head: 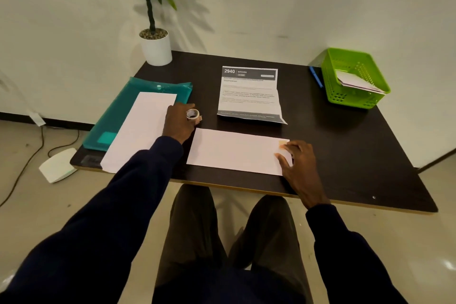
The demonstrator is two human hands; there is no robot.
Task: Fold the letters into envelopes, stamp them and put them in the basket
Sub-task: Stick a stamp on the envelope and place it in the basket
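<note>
Squarely ahead, envelope: one white envelope [234, 150] lay flat on the desk [345, 143] near its front edge, its long axis running left to right.
Stamp: one orange stamp [283, 143] sat at the envelope's far right corner.
Right hand: the right hand [299, 165] rested on the envelope's right end, its fingers [287, 147] loosely spread, tips pressing on the stamp.
Left hand: the left hand [179, 122] curled its fingers round one small roll [192, 114], just beyond the envelope's left end.
Basket: one green basket [355, 100] stood at the far right corner, well apart from the envelope and beyond its right end; the right hand was the nearer. It already held white mail, number unclear.
Letter: one printed letter [249, 94] lay creased, between envelope and wall.
Supplies: one teal folder [118, 111] at left carried a white paper stack [143, 128], count unclear.
</note>
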